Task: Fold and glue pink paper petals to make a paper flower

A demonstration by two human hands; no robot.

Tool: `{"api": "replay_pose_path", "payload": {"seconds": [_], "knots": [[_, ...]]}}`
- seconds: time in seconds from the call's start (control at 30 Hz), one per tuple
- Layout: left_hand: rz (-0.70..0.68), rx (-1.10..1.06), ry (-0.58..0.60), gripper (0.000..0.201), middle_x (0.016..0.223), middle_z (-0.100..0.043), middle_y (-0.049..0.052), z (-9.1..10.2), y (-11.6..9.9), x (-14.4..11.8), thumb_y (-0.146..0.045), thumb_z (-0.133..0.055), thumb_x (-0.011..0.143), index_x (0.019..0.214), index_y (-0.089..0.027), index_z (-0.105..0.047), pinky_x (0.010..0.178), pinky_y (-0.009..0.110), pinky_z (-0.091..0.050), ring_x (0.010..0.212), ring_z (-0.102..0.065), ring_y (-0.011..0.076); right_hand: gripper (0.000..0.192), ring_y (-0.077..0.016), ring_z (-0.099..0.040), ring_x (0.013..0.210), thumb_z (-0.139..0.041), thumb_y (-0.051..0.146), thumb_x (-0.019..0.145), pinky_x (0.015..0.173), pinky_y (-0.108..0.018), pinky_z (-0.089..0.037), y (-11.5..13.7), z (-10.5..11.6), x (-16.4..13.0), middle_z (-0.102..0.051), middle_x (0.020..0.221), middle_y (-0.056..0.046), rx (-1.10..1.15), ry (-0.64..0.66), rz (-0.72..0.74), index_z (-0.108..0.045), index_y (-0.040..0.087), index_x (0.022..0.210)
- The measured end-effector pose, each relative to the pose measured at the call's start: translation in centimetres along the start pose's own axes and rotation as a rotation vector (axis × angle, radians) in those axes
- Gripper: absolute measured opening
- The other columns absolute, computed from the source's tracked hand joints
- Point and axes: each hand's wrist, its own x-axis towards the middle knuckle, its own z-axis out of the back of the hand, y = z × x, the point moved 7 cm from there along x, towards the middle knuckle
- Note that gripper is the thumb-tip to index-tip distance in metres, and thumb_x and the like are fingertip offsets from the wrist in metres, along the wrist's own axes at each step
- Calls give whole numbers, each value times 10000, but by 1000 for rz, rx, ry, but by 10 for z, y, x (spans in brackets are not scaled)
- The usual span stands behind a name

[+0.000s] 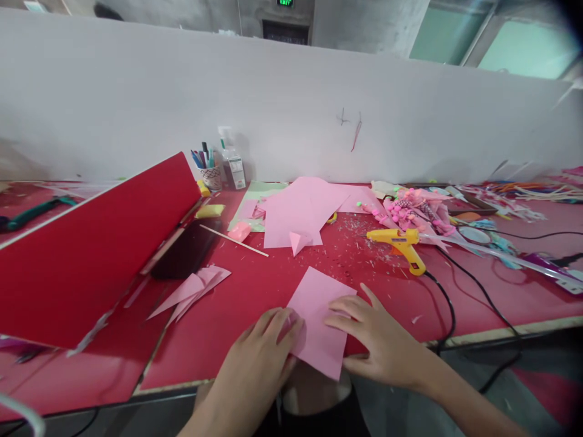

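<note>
A pink sheet of paper (317, 315) lies at an angle at the table's front edge, its lower corner reaching past it. At its left edge my left hand (262, 352) is closed, fingers bent together on the paper. My right hand (371, 337) rests on the sheet's right side with fingers spread; its thumb is by the lower right edge. Beyond the sheet stands a small folded pink paper cone (298, 243), beside larger pink sheets (303, 206). Several folded pink paper pieces (194, 290) lie to the left of my left hand.
A yellow glue gun (401, 246) with a black cord lies at right, near pink paper shapes with beads (412, 209). A red board (104, 255) leans at left. A thin stick (234, 241), a pen cup (210, 177) and a bottle (234, 167) are farther back.
</note>
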Motion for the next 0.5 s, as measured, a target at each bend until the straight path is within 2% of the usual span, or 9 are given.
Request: {"api": "replay_pose_path", "payload": {"seconds": [0.07,0.13,0.23,0.33,0.4,0.5], "knots": [[12,26,-20,408,1195,-517,64,0,-7,4,-115,-450,783,1176,-222,-466,796,381,-495,1048,-492,259,327,-227,-347,1145,-518,407,771,988,-521,-53,-2,1,-3,-450,1231,-22,11,9,-7,-530,343,1091],[55,32,-1,365,1149,-540,81,-1,-12,9,-127,-435,803,1156,-207,-482,734,371,-518,1000,-521,264,215,-213,-330,1161,-464,370,821,993,-497,-86,-5,3,-3,-437,1250,-4,54,9,-5,-594,339,988],[61,-64,32,343,1128,-544,90,0,-18,14,-219,-477,810,1152,-197,-483,723,360,-517,1006,-516,267,234,-171,-414,1081,-397,338,863,1001,-435,-146,-13,6,0,-523,1135,-25,164,-8,2,-614,265,910],[-28,-262,16,402,1154,-522,76,7,-15,18,-387,-478,806,1165,-205,-472,818,368,-468,1021,-498,240,286,-118,-516,779,-343,320,886,990,-400,-198,-25,11,7,-585,798,-6,207,-41,-24,-576,186,786],[-115,-360,25,346,1158,-521,42,12,-7,20,-370,-369,864,1170,-242,-467,868,353,-426,1024,-487,196,336,-94,-469,607,-320,320,893,943,-361,-274,-30,15,12,-518,632,27,195,-46,-37,-519,170,668],[-233,-404,71,344,1213,-490,-1,15,5,24,-331,-265,903,1183,-290,-460,948,353,-335,1080,-434,167,336,-102,-465,613,-330,319,891,833,-290,-351,-26,19,23,-501,617,26,163,6,16,-493,172,637]]}}
